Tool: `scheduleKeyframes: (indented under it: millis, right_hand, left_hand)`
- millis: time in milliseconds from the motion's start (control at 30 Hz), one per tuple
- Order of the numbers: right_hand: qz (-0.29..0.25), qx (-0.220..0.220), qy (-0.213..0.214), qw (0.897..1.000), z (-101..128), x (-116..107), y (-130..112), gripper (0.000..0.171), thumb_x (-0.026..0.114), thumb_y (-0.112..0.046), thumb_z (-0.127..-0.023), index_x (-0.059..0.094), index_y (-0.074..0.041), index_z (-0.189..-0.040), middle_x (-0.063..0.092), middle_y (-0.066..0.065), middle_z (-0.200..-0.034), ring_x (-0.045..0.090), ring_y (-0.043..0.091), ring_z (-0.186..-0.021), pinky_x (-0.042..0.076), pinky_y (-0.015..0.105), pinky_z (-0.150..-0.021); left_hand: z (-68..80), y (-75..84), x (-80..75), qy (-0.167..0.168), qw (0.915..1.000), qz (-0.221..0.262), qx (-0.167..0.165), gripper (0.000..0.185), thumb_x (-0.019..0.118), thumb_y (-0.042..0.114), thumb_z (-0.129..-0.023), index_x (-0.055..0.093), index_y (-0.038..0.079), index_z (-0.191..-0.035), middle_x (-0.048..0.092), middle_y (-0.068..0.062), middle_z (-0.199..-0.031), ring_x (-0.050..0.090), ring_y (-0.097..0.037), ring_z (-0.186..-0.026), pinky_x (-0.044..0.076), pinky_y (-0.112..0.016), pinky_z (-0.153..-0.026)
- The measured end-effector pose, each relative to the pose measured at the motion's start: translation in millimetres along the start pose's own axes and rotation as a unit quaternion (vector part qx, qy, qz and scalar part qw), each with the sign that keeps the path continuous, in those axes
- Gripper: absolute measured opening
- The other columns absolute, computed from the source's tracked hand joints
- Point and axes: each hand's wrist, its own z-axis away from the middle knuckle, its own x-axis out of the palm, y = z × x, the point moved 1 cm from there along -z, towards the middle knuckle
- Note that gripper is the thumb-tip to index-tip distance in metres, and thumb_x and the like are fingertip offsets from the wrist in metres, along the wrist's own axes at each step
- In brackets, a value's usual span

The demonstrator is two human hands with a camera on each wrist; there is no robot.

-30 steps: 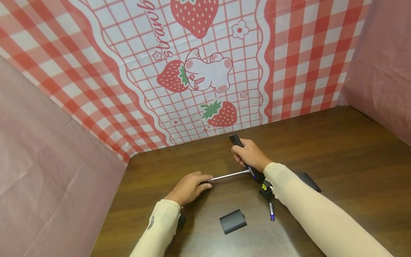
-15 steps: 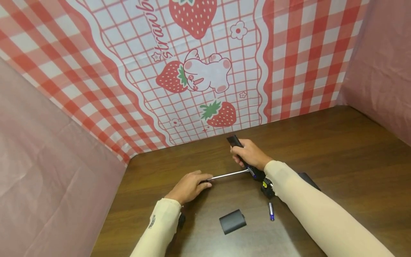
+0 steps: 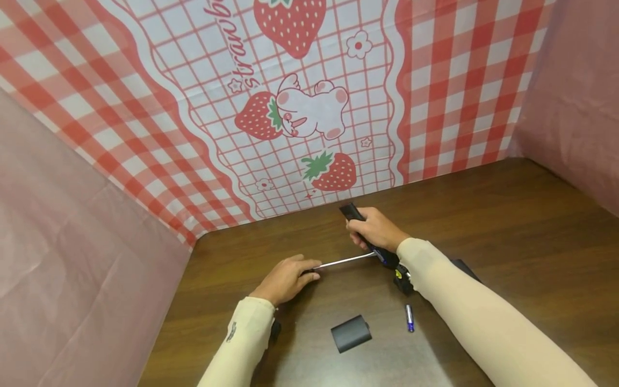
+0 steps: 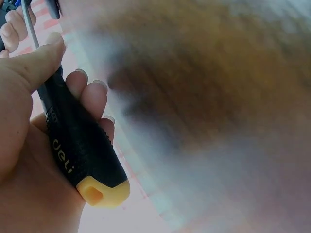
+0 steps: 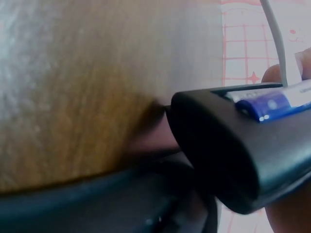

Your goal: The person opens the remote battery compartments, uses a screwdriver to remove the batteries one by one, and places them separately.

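Observation:
My left hand (image 3: pixel 289 277) grips a flat-tipped screwdriver (image 4: pixel 77 131) with a black and yellow handle, its fingers curled around the handle. The thin metal shaft (image 3: pixel 344 261) slants right towards my right hand (image 3: pixel 379 232). That hand holds a long black device (image 5: pixel 218 131) whose battery compartment is uncovered. A blue and silver battery (image 5: pixel 272 104) sits in the compartment, and the screwdriver's flat tip (image 5: pixel 290 73) meets it at its edge; how deep it goes I cannot tell. On the table below lie a loose battery (image 3: pixel 409 318) and a dark battery cover (image 3: pixel 351 334).
Another flat black piece (image 3: pixel 464 269) lies partly hidden behind my right sleeve. The brown wooden table (image 3: pixel 232 242) meets a strawberry-printed cloth (image 3: pixel 314 107) at the back. Pink cloth walls (image 3: pixel 72 242) flank both sides. A black wrist camera (image 3: pixel 403 282) hangs under my right wrist.
My right hand and the black device have shifted slightly up and left and tilted a little. The screwdriver's tip stays at the battery. The loose battery and cover have not moved.

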Motion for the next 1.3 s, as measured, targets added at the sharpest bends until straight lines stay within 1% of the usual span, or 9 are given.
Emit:
scheduleKeyframes:
  millis: [200, 367, 567, 667, 833, 933, 1033, 1200, 1300]
  right_hand:
    - [0.008, 0.002, -0.007, 1.0, -2, 0, 0, 0.019, 0.052, -0.008, -0.09, 0.057, 0.011, -0.091, 0.059, 0.012, -0.062, 0.054, 0.017, -0.048, 0.048, 0.03, -0.045]
    - [-0.001, 0.014, -0.02, 1.0, -4, 0, -2, 0.016, 0.053, -0.008, -0.089, 0.058, 0.007, -0.087, 0.059, 0.012, -0.062, 0.054, 0.017, -0.049, 0.049, 0.03, -0.046]
    - [-0.023, 0.015, -0.036, 0.999, -5, -3, -2, 0.019, 0.052, -0.006, -0.089, 0.058, 0.012, -0.091, 0.06, 0.013, -0.064, 0.054, 0.018, -0.05, 0.048, 0.029, -0.046]
    - [-0.046, 0.016, -0.021, 0.999, -5, -5, 1, 0.021, 0.052, -0.006, -0.089, 0.057, 0.013, -0.094, 0.061, 0.014, -0.065, 0.056, 0.018, -0.05, 0.05, 0.03, -0.047]
    - [-0.069, 0.006, 0.04, 0.997, -6, -9, 6, 0.023, 0.052, -0.007, -0.091, 0.054, 0.015, -0.099, 0.061, 0.013, -0.065, 0.057, 0.017, -0.049, 0.051, 0.033, -0.047]
    - [-0.054, -0.001, 0.066, 0.996, -7, -11, 6, 0.022, 0.053, -0.008, -0.092, 0.054, 0.013, -0.096, 0.061, 0.013, -0.064, 0.057, 0.017, -0.048, 0.051, 0.033, -0.047]
    - [-0.016, 0.0, 0.08, 0.997, -7, -9, 4, 0.019, 0.052, -0.01, -0.094, 0.057, 0.008, -0.091, 0.062, 0.012, -0.064, 0.057, 0.017, -0.049, 0.051, 0.033, -0.047]
    - [0.042, 0.002, 0.082, 0.996, -7, -6, 1, 0.019, 0.052, -0.012, -0.096, 0.058, 0.004, -0.087, 0.063, 0.013, -0.065, 0.059, 0.019, -0.049, 0.053, 0.038, -0.049]
    - [0.042, 0.001, 0.07, 0.997, -4, -5, -3, 0.02, 0.053, -0.011, -0.097, 0.058, 0.006, -0.089, 0.064, 0.017, -0.067, 0.06, 0.022, -0.05, 0.054, 0.04, -0.05]
  left_hand:
    - [-2.3, -0.9, -0.8, 0.005, 1.0, -0.006, 0.002, 0.031, 0.067, 0.029, -0.097, 0.07, 0.018, -0.127, 0.065, 0.001, -0.1, 0.063, -0.016, -0.092, 0.051, -0.035, -0.085]
    - [-2.5, -3.0, -0.4, 0.026, 0.9991, -0.032, 0.014, 0.03, 0.068, 0.029, -0.097, 0.071, 0.018, -0.124, 0.064, 0.0, -0.097, 0.063, -0.016, -0.085, 0.052, -0.036, -0.079]
    - [-3.2, -3.8, -0.5, 0.045, 0.9972, -0.055, 0.024, 0.028, 0.068, 0.029, -0.097, 0.072, 0.022, -0.123, 0.062, 0.0, -0.095, 0.062, -0.016, -0.08, 0.052, -0.036, -0.074]
    - [-1.1, -2.7, -0.3, 0.034, 0.9983, -0.048, 0.007, 0.03, 0.067, 0.031, -0.098, 0.071, 0.022, -0.126, 0.063, 0.0, -0.098, 0.064, -0.016, -0.085, 0.053, -0.037, -0.078]
    - [3.2, 1.7, 0.2, 0.023, 0.9991, -0.029, -0.02, 0.034, 0.063, 0.035, -0.099, 0.069, 0.021, -0.13, 0.066, 0.0, -0.1, 0.066, -0.018, -0.089, 0.054, -0.039, -0.08]
    - [3.7, 5.6, -0.1, 0.029, 0.999, -0.03, -0.018, 0.034, 0.062, 0.036, -0.1, 0.068, 0.022, -0.13, 0.067, 0.0, -0.099, 0.067, -0.018, -0.088, 0.054, -0.04, -0.078]
    - [3.4, 9.0, -0.3, 0.033, 0.9987, -0.036, -0.014, 0.033, 0.061, 0.036, -0.1, 0.068, 0.023, -0.13, 0.067, 0.0, -0.099, 0.067, -0.018, -0.088, 0.055, -0.04, -0.077]
    - [2.9, 10.9, 0.5, 0.039, 0.9982, -0.044, -0.008, 0.031, 0.062, 0.036, -0.1, 0.069, 0.024, -0.128, 0.066, 0.001, -0.097, 0.067, -0.018, -0.085, 0.054, -0.04, -0.076]
    - [3.0, 9.5, 1.1, 0.044, 0.9981, -0.042, -0.006, 0.03, 0.064, 0.033, -0.099, 0.069, 0.023, -0.127, 0.065, 0.001, -0.095, 0.066, -0.018, -0.083, 0.054, -0.04, -0.074]
